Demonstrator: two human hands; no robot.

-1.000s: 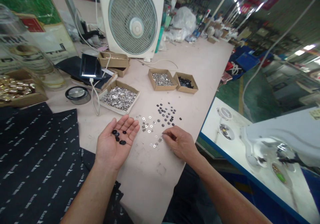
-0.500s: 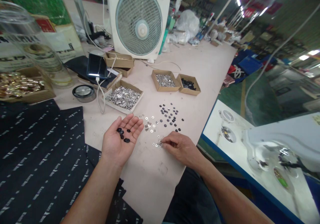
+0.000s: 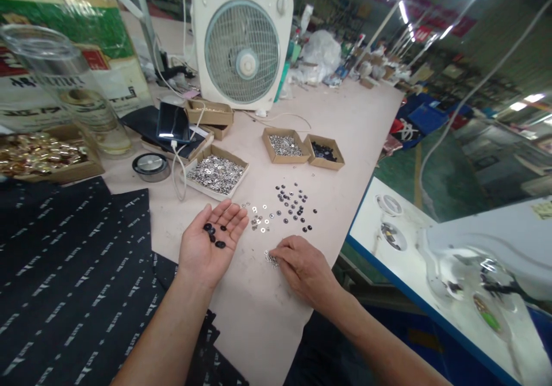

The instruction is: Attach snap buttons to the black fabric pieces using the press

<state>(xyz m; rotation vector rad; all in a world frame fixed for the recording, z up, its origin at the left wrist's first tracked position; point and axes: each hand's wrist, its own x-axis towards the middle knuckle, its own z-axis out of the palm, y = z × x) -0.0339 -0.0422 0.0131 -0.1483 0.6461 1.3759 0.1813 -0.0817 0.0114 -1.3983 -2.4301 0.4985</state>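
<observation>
Evidently the gathering is partial: five or so black discs (image 3: 220,244) rest in the upturned left hand (image 3: 200,265), grip released, while others lie loose towards the table's (image 3: 259,328) right edge. The right hand (image 3: 304,265) touches silver bits (image 3: 271,259); whether its grip pinches any, I cannot tell. The fan (image 3: 247,64) seemingly reads "Haier"; the cloth's (image 3: 73,271) lettering is illegible.

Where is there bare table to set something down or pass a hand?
Bare tabletop shows beyond the two small boxes, right of the fan, and nearer, between the left forearm and the right hand. Crowded: beyond the right hand, with loose discs, and leftward, around the phone.
</observation>
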